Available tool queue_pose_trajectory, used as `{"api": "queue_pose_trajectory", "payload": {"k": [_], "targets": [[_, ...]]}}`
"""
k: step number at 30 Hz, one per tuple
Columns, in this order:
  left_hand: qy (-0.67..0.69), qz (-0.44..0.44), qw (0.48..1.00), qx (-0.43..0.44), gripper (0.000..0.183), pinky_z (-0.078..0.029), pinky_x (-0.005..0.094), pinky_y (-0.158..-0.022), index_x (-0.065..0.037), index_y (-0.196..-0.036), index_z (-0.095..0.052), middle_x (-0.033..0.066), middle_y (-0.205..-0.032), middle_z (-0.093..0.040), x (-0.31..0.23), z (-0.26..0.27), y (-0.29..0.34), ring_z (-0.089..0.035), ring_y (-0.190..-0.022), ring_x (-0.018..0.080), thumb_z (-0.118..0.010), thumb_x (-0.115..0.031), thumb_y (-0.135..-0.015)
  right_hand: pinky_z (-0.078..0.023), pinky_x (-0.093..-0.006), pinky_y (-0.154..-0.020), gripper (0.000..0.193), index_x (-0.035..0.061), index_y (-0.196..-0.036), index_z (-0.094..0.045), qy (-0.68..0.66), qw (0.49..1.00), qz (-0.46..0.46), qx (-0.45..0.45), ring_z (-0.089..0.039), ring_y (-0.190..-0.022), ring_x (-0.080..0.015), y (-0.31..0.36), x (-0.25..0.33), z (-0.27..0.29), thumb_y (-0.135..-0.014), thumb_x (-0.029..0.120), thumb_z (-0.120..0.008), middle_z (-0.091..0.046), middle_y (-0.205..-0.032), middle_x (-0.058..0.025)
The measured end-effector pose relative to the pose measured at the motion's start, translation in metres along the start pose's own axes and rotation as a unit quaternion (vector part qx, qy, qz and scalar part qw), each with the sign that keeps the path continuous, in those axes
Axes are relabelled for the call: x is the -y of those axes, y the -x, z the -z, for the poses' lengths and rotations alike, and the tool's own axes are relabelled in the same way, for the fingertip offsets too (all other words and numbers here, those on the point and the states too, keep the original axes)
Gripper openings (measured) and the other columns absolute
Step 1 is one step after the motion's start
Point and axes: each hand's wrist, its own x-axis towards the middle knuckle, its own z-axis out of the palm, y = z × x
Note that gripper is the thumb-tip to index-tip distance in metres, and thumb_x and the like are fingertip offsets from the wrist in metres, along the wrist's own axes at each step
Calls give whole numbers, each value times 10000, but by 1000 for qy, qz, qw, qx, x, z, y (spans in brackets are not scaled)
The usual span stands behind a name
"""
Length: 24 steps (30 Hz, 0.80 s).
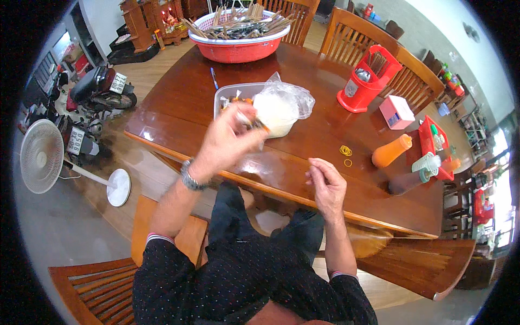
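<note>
Left hand (230, 138) pinches a small packet (259, 125) before the clear tub (225, 95), right hand (325, 181) loosely curled near rubber bands (345, 150)

The left hand (230, 138) blurs over the clear tub (230, 96), hiding whatever small item it pinches.

The surface (319, 135) was glossy reddish-brown wood. A red basin (238, 46) sat at its far edge, a red holder (360, 86) and a pink box (397, 112) toward the right edge, beside an orange bottle (391, 151). Yellow rubber bands (345, 150) lay nearby. The sleeves (162, 265) were black with tiny white dots.
</note>
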Motion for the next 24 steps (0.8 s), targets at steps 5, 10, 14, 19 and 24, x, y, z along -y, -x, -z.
{"api": "queue_pose_trajectory", "payload": {"k": [5, 10, 14, 19, 24], "targets": [[-317, -90, 940, -92, 378, -573, 370, -773, -18, -1150, -667, 137, -1011, -738, -1, 68, -68, -706, -828, 239, -802, -217, -858, -585, -266, -666, 151, -16, -1102, -747, 28, 988, -136, -63, -683, -813, -116, 6, -41, 23, -1011, 81, -676, -716, -1032, -74], [-428, -42, 903, 2, 299, -563, 438, -816, -29, -1044, -698, 168, -988, -735, 12, 81, -76, -704, -899, 347, -798, -213, -832, -566, -248, -652, 135, -14, -1079, -748, 81, 990, -78, -80, -673, -773, -112, 15, -68, 28, -1001, 76, -685, -709, -920, -61], [-501, -130, 856, -8, 240, -494, 454, -942, -21, -1002, -698, 156, -1101, -714, 16, 65, -78, -658, -1067, 343, -774, -197, -858, -558, -243, -644, 162, -15, -1090, -745, 133, 987, -55, -72, -669, -765, -111, 13, -66, 25, -997, 110, -702, -711, -896, -52], [-433, -246, 866, 52, 441, -420, 452, -1123, -60, -1313, -640, 170, -1322, -645, 20, 13, -104, -564, -1270, 369, -715, -126, -883, -558, -246, -649, 223, -32, -1150, -727, 7, 988, -138, -75, -660, -774, -102, -19, -38, 13, -1015, 141, -687, -724, -946, -61], [-362, -248, 880, 184, 464, -384, 450, -1174, -81, -1364, -636, 165, -1383, -633, 28, -23, -129, -554, -1310, 342, -661, -67, -901, -573, -253, -706, 244, -57, -1183, -705, 23, 998, -4, -61, -675, -830, -110, -96, 3, 6, -1035, 131, -656, -734, -1007, -81]]}}
